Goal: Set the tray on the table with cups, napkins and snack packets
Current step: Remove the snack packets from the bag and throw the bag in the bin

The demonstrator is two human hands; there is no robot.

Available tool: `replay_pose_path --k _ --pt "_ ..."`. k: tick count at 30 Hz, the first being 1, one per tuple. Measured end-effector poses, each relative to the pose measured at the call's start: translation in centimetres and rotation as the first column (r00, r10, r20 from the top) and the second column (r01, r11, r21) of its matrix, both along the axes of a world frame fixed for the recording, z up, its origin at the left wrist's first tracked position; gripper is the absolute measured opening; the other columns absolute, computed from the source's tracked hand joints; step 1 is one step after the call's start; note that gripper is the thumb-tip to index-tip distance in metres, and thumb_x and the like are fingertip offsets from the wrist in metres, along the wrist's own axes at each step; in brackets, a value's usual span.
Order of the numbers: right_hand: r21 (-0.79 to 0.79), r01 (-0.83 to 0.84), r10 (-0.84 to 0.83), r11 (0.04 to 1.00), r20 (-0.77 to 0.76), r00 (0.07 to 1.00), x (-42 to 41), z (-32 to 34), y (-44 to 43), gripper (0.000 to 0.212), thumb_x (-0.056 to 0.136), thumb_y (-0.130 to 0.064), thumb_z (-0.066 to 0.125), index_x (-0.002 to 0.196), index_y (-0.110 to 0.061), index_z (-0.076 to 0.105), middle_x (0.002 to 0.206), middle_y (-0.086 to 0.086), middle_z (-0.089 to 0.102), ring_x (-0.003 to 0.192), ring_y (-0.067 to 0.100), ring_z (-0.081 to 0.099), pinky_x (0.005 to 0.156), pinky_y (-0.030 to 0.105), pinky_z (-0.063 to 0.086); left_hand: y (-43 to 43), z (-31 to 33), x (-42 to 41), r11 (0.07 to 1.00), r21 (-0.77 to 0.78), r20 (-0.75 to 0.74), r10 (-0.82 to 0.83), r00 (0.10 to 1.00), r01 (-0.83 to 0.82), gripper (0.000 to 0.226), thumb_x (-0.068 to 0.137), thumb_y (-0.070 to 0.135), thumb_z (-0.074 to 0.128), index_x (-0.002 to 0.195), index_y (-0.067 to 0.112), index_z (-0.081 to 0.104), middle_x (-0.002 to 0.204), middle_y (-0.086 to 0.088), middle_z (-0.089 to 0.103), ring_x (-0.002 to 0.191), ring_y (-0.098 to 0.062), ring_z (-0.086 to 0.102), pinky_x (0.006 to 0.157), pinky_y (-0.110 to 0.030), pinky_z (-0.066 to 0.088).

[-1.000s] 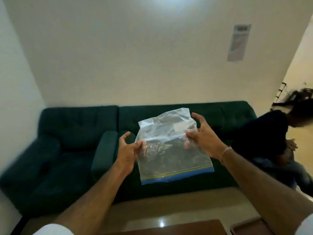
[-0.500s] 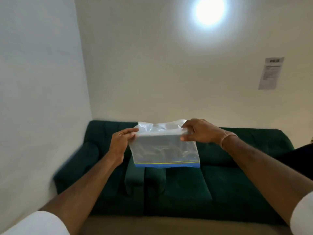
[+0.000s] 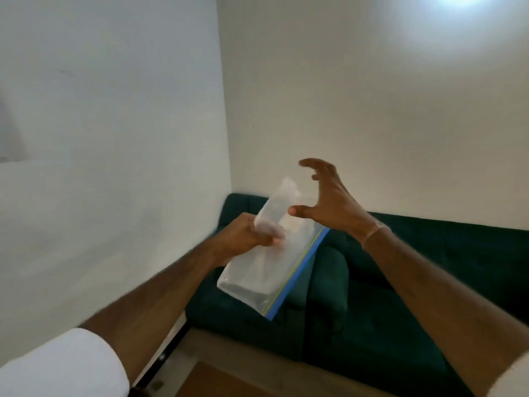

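A clear plastic zip bag (image 3: 269, 270) with a blue seal strip hangs tilted in mid-air over the sofa. My left hand (image 3: 243, 237) grips it near its upper end. My right hand (image 3: 329, 202) hovers just to the right of the bag's top, fingers spread and curled, holding nothing. What the bag contains cannot be made out. No tray, cups or napkins are in view.
A dark green sofa (image 3: 400, 282) stands against the white walls in the room's corner. A brown table corner (image 3: 217, 382) shows at the bottom edge. A bright lamp glare (image 3: 458, 1) sits at the top right.
My right hand has let go of the bag and opened. The bag has swung from level to tilted, held by the left hand alone. The view has turned left.
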State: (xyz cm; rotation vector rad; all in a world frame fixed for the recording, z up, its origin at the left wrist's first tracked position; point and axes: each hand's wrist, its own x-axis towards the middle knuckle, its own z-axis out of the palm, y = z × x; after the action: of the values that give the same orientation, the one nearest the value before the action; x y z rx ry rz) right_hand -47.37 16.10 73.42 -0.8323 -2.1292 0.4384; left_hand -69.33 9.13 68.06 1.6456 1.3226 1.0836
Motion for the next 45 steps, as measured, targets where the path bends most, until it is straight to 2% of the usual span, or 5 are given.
replay_pose_path --k 9,24,34,40,45 --pt "-0.698 -0.643 0.223 0.314 -0.604 0.765 -10.6 -12.5 0.5 0.066 0.069 -0.005 0.083 0.132 -0.012 0.062 0.128 0.016 0.069 0.111 0.030 0.070 0.090 0.042 0.059 -1.0 -5.7 -10.3 0.986 -0.120 0.525 0.160 0.836 -0.114 0.035 0.080 0.004 0.079 0.114 0.002 0.072 0.111 -0.019 0.073 0.101 -0.032 0.072 0.085 -0.041 0.058" --pt "-0.865 -0.337 0.216 0.372 -0.273 0.938 -46.6 -32.6 1.1 0.057 0.078 0.027 0.035 0.049 -0.010 0.069 0.123 0.012 0.071 0.115 0.028 0.066 0.085 0.037 0.057 -8.1 -30.2 -43.0 0.764 -0.578 0.553 0.626 0.550 -0.288 0.041 0.080 0.020 0.044 0.075 -0.002 0.078 0.123 -0.020 0.069 0.124 -0.037 0.058 0.105 -0.047 0.045" --pt "-0.774 0.148 0.258 0.616 0.375 0.891 -66.7 -62.2 -5.9 0.038 0.080 0.011 0.048 0.092 -0.007 0.079 0.124 0.011 0.070 0.120 0.028 0.063 0.103 0.032 0.049 -10.6 -60.7 -53.3 0.376 -0.836 0.089 0.811 0.578 -0.399 0.031 0.084 0.010 0.072 0.113 -0.001 0.068 0.121 -0.027 0.065 0.114 -0.043 0.062 0.103 -0.053 0.048" --pt "-0.872 0.425 -0.086 0.243 0.417 0.905 -72.0 -79.2 -8.4 0.032 0.092 -0.005 0.048 0.112 0.002 0.072 0.120 0.024 0.069 0.116 0.039 0.062 0.101 0.043 0.051 -11.5 -73.5 -57.0 0.402 -0.874 0.148 0.756 0.638 -0.273 0.009 0.094 0.009 0.061 0.099 0.014 0.057 0.082 0.001 0.066 0.061 0.001 0.065 0.047 -0.012 0.046" --pt "-0.942 0.234 -0.378 -0.239 0.312 0.872 -74.6 -88.7 -8.4 0.033 0.101 -0.010 0.046 0.132 0.001 0.054 0.126 0.026 0.062 0.105 0.041 0.066 0.071 0.050 0.060 -10.8 -82.5 -59.8 0.479 -0.768 -0.311 0.300 0.902 -0.424 0.085 0.075 0.043 0.083 0.146 0.024 0.041 0.144 -0.008 0.040 0.129 -0.027 0.043 0.104 -0.038 0.045"
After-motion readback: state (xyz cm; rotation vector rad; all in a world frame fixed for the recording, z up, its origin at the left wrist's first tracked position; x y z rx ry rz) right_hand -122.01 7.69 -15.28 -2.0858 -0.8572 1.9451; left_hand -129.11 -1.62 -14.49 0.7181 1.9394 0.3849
